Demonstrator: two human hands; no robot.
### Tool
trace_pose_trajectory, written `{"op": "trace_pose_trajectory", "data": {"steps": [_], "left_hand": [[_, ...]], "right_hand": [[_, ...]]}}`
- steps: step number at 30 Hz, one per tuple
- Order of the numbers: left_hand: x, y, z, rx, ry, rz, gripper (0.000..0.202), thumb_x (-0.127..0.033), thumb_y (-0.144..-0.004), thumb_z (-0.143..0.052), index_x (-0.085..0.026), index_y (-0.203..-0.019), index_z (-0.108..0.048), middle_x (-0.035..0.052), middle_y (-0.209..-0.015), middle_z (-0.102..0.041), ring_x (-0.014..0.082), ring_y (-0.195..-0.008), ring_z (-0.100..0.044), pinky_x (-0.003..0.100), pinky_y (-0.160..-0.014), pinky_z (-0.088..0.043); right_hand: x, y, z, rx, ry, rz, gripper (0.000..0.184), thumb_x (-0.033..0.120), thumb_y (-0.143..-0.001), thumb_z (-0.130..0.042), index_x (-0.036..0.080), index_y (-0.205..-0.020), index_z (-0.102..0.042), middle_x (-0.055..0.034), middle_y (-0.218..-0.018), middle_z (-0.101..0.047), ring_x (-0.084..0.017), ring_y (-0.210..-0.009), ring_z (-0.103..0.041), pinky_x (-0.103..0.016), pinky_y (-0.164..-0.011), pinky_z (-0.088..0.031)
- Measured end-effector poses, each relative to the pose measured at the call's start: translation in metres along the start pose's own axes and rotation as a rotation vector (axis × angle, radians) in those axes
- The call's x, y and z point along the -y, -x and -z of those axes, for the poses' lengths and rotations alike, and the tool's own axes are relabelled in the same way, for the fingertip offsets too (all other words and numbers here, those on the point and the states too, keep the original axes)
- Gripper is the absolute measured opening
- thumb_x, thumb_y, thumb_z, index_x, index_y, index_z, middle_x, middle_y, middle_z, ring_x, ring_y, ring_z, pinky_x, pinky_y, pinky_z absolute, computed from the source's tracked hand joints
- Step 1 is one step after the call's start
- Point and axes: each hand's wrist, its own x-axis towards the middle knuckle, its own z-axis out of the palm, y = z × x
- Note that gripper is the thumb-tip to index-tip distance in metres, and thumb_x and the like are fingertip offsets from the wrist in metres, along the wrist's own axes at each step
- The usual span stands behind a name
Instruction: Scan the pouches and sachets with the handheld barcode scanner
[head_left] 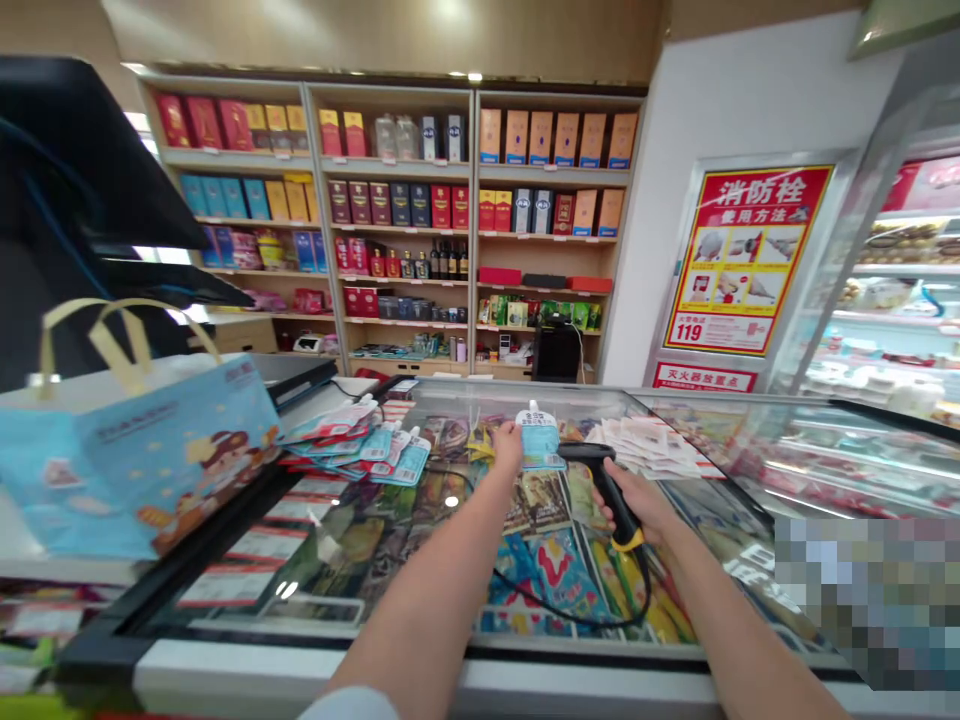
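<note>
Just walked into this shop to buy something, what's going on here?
A person stands at a glass-topped freezer. Their left hand holds up a blue-and-white pouch near the head of a black handheld barcode scanner, gripped in their right hand. More pouches lie heaped on the glass, beside a blue printed tote bag.

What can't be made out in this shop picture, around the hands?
In the head view:
Small print on the pouch at the left hand: too small to read.
Window of the barcode scanner in the right hand: turned away, hidden by the scanner's own head.
Part of the glass freezer lid: covered by a pixelated patch.
Black object: cut off by the left edge.
</note>
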Motion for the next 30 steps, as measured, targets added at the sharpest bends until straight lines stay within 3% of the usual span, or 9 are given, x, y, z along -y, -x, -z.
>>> {"op": "trace_pose_trajectory", "data": {"steps": [4, 8, 14, 19, 25, 30], "left_hand": [[-0.027, -0.015, 0.042, 0.011, -0.003, -0.055, 0.013, -0.026, -0.068, -0.056, -0.015, -0.061, -0.056, -0.0051, -0.05, -0.045, 0.0083, -0.05, -0.04, 0.021, -0.051, -0.034], [-0.063, -0.032, 0.102, -0.067, -0.052, -0.12, 0.017, -0.03, -0.065, -0.059, -0.015, -0.059, -0.055, -0.005, -0.05, -0.045, 0.0086, -0.05, -0.039, 0.021, -0.051, -0.033], [-0.108, -0.053, 0.203, -0.184, -0.145, -0.163, 0.017, -0.029, -0.066, -0.058, -0.017, -0.055, -0.052, -0.0051, -0.049, -0.041, 0.0093, -0.05, -0.037, 0.021, -0.05, -0.03], [-0.133, -0.073, 0.27, -0.284, -0.304, -0.183, 0.013, -0.023, -0.069, -0.055, -0.017, -0.058, -0.056, -0.0028, -0.05, -0.046, 0.0116, -0.051, -0.043, 0.023, -0.051, -0.032], [-0.144, -0.102, 0.325, -0.336, -0.81, -0.093, 0.009, -0.021, -0.067, -0.059, -0.016, -0.059, -0.059, 0.0086, -0.068, -0.064, 0.024, -0.077, -0.062, 0.03, -0.066, -0.042], [-0.121, -0.119, 0.337, -0.257, -0.972, -0.029, 0.024, -0.038, -0.063, -0.063, -0.016, -0.057, -0.057, 0.0229, -0.082, -0.066, 0.0376, -0.1, -0.06, 0.043, -0.081, -0.043]], "right_hand": [[0.011, -0.007, -0.036, 0.074, 0.034, -0.036, 0.045, 0.051, -0.091, -0.039, 0.015, -0.066, -0.053, 0.0005, -0.046, -0.052, -0.009, -0.033, -0.046, -0.02, -0.033, -0.042], [0.024, -0.019, -0.091, 0.186, 0.07, -0.066, 0.055, 0.054, -0.092, -0.032, 0.015, -0.057, -0.05, 0.0001, -0.039, -0.048, -0.008, -0.031, -0.044, -0.019, -0.032, -0.04], [0.027, -0.052, -0.183, 0.288, -0.014, 0.024, 0.04, 0.048, -0.091, -0.041, 0.016, -0.071, -0.052, 0.0012, -0.049, -0.055, -0.009, -0.033, -0.047, -0.02, -0.031, -0.042], [0.023, -0.075, -0.244, 0.401, -0.017, 0.046, 0.038, 0.051, -0.09, -0.043, 0.016, -0.083, -0.054, 0.0019, -0.049, -0.055, -0.009, -0.034, -0.048, -0.02, -0.032, -0.043], [0.026, -0.078, -0.288, 0.429, 0.021, 0.048, 0.039, 0.054, -0.087, -0.047, 0.015, -0.087, -0.055, 0.002, -0.049, -0.057, -0.009, -0.034, -0.049, -0.019, -0.032, -0.043], [0.024, -0.076, -0.287, 0.386, 0.034, 0.024, 0.039, 0.052, -0.089, -0.045, 0.014, -0.081, -0.055, 0.0018, -0.048, -0.056, -0.009, -0.033, -0.048, -0.02, -0.031, -0.043]]}}
